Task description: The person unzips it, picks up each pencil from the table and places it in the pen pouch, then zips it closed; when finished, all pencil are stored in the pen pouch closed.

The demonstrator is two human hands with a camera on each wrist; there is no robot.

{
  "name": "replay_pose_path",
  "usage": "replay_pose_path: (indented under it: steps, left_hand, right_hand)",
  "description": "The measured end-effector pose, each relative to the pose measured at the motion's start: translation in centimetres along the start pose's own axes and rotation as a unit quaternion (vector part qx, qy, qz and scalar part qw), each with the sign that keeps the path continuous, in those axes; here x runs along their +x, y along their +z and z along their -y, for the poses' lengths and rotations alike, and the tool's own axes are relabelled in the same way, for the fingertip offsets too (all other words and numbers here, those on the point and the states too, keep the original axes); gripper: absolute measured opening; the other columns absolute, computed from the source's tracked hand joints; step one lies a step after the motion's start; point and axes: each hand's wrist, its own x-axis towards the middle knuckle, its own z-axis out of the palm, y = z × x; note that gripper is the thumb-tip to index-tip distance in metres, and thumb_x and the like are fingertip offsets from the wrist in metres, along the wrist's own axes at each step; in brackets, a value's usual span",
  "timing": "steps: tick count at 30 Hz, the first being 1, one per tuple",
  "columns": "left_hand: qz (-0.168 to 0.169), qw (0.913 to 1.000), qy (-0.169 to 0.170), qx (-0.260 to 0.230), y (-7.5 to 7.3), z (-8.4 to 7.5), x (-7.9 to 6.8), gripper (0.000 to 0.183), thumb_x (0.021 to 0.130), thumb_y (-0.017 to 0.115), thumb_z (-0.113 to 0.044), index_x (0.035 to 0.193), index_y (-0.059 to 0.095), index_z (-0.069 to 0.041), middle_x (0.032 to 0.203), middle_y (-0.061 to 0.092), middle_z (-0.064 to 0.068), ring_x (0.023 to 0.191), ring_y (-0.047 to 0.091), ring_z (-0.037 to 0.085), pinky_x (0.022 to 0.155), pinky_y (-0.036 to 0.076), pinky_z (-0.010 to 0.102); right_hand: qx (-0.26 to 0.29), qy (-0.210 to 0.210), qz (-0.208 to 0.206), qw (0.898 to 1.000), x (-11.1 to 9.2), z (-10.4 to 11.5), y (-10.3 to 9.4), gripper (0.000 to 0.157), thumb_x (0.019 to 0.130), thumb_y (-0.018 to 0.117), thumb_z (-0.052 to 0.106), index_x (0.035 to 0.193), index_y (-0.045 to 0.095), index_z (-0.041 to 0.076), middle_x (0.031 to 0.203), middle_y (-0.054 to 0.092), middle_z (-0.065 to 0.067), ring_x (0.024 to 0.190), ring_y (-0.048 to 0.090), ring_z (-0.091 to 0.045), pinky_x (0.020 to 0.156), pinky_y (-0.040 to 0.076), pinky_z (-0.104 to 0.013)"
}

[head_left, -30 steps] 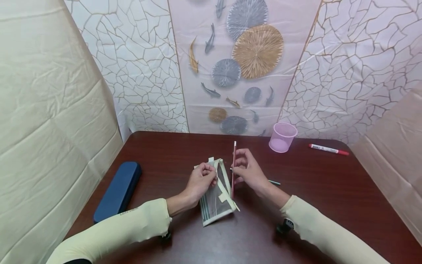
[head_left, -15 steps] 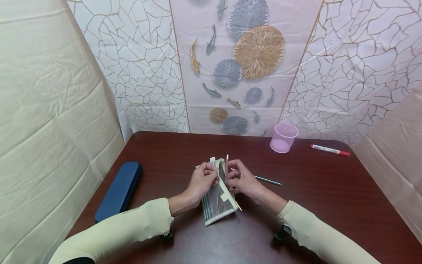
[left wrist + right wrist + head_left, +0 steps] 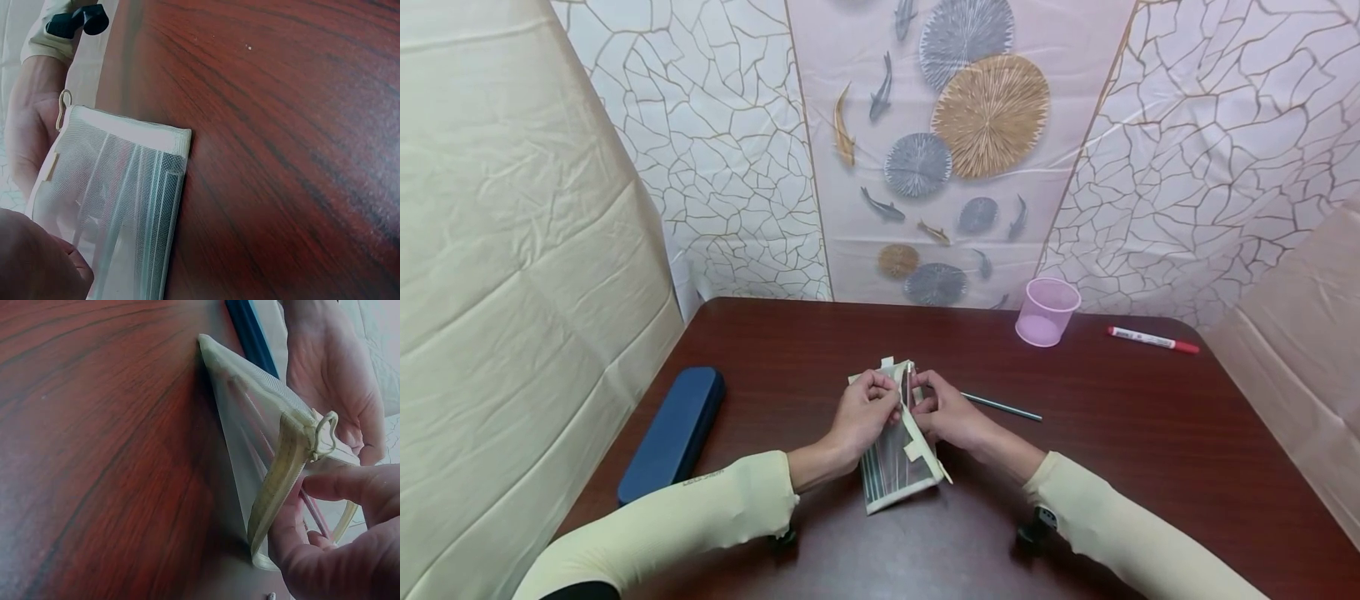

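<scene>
A mesh zip pouch (image 3: 898, 475) with cream edging stands tilted on the table, its zipped side parted. Several slim sticks show through its mesh (image 3: 147, 194) in the left wrist view. My left hand (image 3: 865, 417) pinches the pouch's upper edge. At the opening, my right hand (image 3: 953, 417) holds a reddish pencil (image 3: 315, 515) between thumb and fingers. Most of that pencil's length is inside the pouch or behind the fingers. Just right of the right hand lies a green-blue pencil (image 3: 1003, 407) on the table.
On the left of the dark wooden table (image 3: 775, 342) lies a blue case (image 3: 672, 433). A pink see-through cup (image 3: 1048, 312) stands at the back right, with a red-and-white marker (image 3: 1152, 340) beyond it. Patterned cloth hangs behind the table.
My right hand has moved left and the reddish pencil has gone down into the pouch's opening. More of the green-blue pencil shows now. The left hand keeps its pinch on the pouch.
</scene>
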Motion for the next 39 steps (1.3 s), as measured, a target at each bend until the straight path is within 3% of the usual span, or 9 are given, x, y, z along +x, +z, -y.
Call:
replay_pose_path:
  steps: [5, 8, 12, 17, 22, 30, 36, 39]
  left_hand:
    - [0.002, 1.0000, 0.001, 0.001, 0.2, 0.0, -0.2, 0.014, 0.092, 0.060, -0.003, 0.106, 0.060, -0.002, 0.079, 0.061, -0.002, 0.067, 0.061, 0.009, 0.065, 0.052, 0.020]
    - [0.006, 1.0000, 0.004, -0.001, 0.3, -0.1, -0.2, 0.014, 0.092, 0.061, -0.004, 0.106, 0.060, -0.001, 0.079, 0.062, -0.002, 0.067, 0.061, 0.009, 0.066, 0.053, 0.020]
    - [0.002, 1.0000, 0.008, 0.001, 0.2, -0.2, -0.2, 0.013, 0.092, 0.060, -0.003, 0.105, 0.061, -0.001, 0.078, 0.061, -0.002, 0.067, 0.060, 0.009, 0.066, 0.053, 0.021]
    - [-0.003, 0.9999, 0.009, 0.004, 0.0, -0.3, -0.3, 0.012, 0.092, 0.060, -0.003, 0.104, 0.061, -0.002, 0.078, 0.061, -0.002, 0.066, 0.060, 0.009, 0.066, 0.052, 0.022]
    - [-0.004, 0.9999, 0.012, 0.001, -0.3, -0.1, -0.3, 0.012, 0.091, 0.059, -0.003, 0.103, 0.061, -0.002, 0.077, 0.061, -0.003, 0.066, 0.061, 0.009, 0.065, 0.052, 0.021]
    - [-0.006, 0.9999, 0.011, -0.001, -0.7, 0.0, -0.4, 0.015, 0.092, 0.061, -0.006, 0.106, 0.060, 0.001, 0.076, 0.062, -0.004, 0.066, 0.061, 0.009, 0.066, 0.052, 0.023]
    - [-0.010, 0.9999, 0.010, 0.002, -1.0, 0.2, -0.3, 0.014, 0.092, 0.061, -0.005, 0.106, 0.061, -0.001, 0.078, 0.062, -0.003, 0.068, 0.061, 0.009, 0.067, 0.053, 0.023]
    - [-0.014, 0.9998, 0.011, 0.004, -1.1, 0.3, -0.3, 0.014, 0.092, 0.062, -0.006, 0.105, 0.061, -0.002, 0.078, 0.063, -0.003, 0.068, 0.061, 0.010, 0.067, 0.053, 0.023]
  right_hand:
    - [-0.025, 0.013, 0.012, 1.000, 0.3, 0.4, 0.1, 0.056, 0.091, 0.059, -0.004, 0.144, 0.041, 0.000, 0.098, 0.069, -0.015, 0.079, 0.067, -0.016, 0.062, 0.056, -0.030]
    - [-0.072, 0.007, 0.011, 0.997, 0.5, 0.7, 0.0, 0.054, 0.089, 0.058, -0.004, 0.142, 0.047, -0.001, 0.093, 0.069, -0.012, 0.073, 0.064, -0.014, 0.058, 0.053, -0.029]
    - [-0.108, -0.005, -0.007, 0.994, 0.6, 0.9, -0.6, 0.046, 0.091, 0.064, 0.002, 0.137, 0.058, -0.004, 0.092, 0.073, -0.013, 0.068, 0.066, -0.015, 0.057, 0.058, -0.032]
    - [-0.111, -0.017, -0.041, 0.993, 0.3, 0.8, -2.4, 0.042, 0.096, 0.071, 0.012, 0.133, 0.062, -0.005, 0.096, 0.075, -0.020, 0.076, 0.073, -0.024, 0.062, 0.065, -0.041]
    - [-0.139, -0.055, -0.083, 0.985, -0.1, 0.0, -4.9, 0.038, 0.097, 0.072, 0.014, 0.130, 0.064, -0.002, 0.098, 0.075, -0.026, 0.079, 0.074, -0.033, 0.064, 0.065, -0.049]
    - [-0.154, -0.082, -0.117, 0.978, -0.1, -1.8, -8.5, 0.036, 0.099, 0.072, 0.015, 0.128, 0.064, -0.003, 0.101, 0.075, -0.026, 0.079, 0.074, -0.031, 0.063, 0.064, -0.040]
    - [-0.217, -0.094, -0.160, 0.958, 0.1, -3.0, -10.6, 0.050, 0.092, 0.082, 0.023, 0.131, 0.061, 0.001, 0.101, 0.077, -0.017, 0.079, 0.070, -0.017, 0.071, 0.057, -0.029]
    - [-0.253, -0.097, -0.150, 0.951, 0.2, -3.4, -11.4, 0.059, 0.087, 0.086, 0.021, 0.136, 0.057, 0.003, 0.105, 0.074, -0.017, 0.086, 0.068, -0.018, 0.079, 0.053, -0.030]
